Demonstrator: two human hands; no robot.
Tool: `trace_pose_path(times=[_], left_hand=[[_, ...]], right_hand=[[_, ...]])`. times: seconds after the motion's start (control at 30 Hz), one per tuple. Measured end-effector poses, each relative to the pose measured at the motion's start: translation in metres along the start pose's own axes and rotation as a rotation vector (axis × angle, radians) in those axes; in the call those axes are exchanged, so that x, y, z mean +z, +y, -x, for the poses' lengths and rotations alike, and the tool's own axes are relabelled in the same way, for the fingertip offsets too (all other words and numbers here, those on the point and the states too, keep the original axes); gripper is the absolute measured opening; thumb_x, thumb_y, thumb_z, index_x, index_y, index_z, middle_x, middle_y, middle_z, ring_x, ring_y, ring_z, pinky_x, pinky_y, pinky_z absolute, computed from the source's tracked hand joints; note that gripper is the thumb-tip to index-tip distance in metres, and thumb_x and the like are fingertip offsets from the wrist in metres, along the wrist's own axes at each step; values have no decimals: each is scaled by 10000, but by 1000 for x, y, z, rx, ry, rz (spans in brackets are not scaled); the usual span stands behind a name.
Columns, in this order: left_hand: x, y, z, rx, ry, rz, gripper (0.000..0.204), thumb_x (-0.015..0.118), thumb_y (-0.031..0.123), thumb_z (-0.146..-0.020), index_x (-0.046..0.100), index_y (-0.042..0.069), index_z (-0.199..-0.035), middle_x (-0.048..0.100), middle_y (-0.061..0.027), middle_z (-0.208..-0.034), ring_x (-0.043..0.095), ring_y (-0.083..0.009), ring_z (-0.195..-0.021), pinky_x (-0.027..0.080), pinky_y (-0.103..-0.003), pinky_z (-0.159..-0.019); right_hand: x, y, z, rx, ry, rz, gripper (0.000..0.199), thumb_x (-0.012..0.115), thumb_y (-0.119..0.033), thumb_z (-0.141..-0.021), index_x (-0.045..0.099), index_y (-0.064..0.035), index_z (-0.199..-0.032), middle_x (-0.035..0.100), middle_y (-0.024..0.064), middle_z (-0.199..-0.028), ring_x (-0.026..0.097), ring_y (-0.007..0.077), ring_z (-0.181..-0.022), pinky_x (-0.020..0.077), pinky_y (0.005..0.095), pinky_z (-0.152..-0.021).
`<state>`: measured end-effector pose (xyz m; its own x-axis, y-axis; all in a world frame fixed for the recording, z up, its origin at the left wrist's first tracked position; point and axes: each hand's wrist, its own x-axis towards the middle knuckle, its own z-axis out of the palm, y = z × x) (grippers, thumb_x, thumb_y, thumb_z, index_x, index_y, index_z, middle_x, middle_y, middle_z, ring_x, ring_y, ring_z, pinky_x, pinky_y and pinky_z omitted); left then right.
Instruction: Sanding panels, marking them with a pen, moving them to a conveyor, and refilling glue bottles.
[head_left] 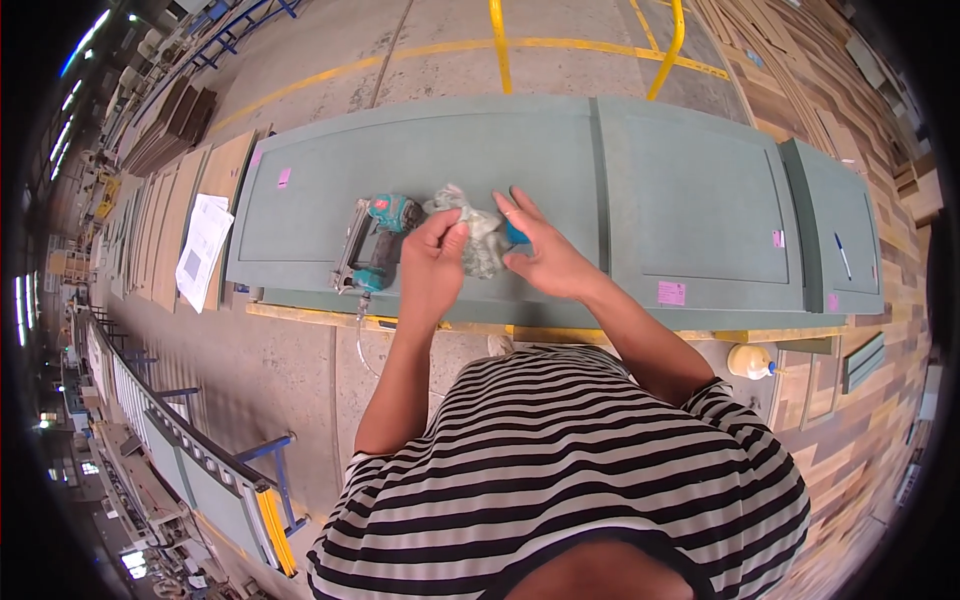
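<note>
My left hand (435,255) is closed, thumb and fingers pinching a crumpled grey-white bundle (484,245); whether it is a rag or a thin plastic bag I cannot tell. Beside it, my right hand (548,255) has its fingers spread apart. A small blue object (516,234) shows between the right thumb and fingers, mostly hidden. Both hands are above a long grey-green panel (470,150) with a raised frame. Just left of my left hand, a teal and black nail gun (375,245) lies on the panel, a clear hose (361,335) running down from it.
A narrower grey-green panel (835,215) with a blue pen (842,256) lies at the right. Printed paper sheets (205,250) rest on boards at the left. A cream bottle (748,362) stands right of me. Yellow rails (503,50) rise beyond the panel.
</note>
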<state>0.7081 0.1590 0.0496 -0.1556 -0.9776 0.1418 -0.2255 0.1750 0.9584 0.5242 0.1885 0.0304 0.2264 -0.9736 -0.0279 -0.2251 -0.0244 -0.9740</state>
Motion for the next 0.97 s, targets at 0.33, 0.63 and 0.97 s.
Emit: trace_pose_path(times=[0.33,0.63,0.97], left_hand=[[13,9,10,171,-239,99,323,584,35,-920,602,-2,-1240,598,-81,-1038,564,-150,-918,453,-252,-796],[38,14,12,175,99,319,198,622,47,-916,649,-34,-1095,652,-31,-919,550,-84,-830,454,-228,-758],[17,-3,-24,60,332,243,121,621,94,-927,655,-5,-987,651,-17,-856,556,-73,-764,451,-221,-705]], right_hand=[[10,-11,3,-106,-12,288,893,569,-15,-741,151,-114,-1524,8,260,-1566,-3,417,-1460,102,611,-1119],[12,-42,12,-210,79,697,849,544,3,-756,130,18,-1497,10,251,-1566,19,408,-1461,93,660,-1097],[16,-31,22,-315,-108,660,912,610,-66,-814,61,-134,-1538,-21,232,-1576,-30,388,-1466,20,613,-1128]])
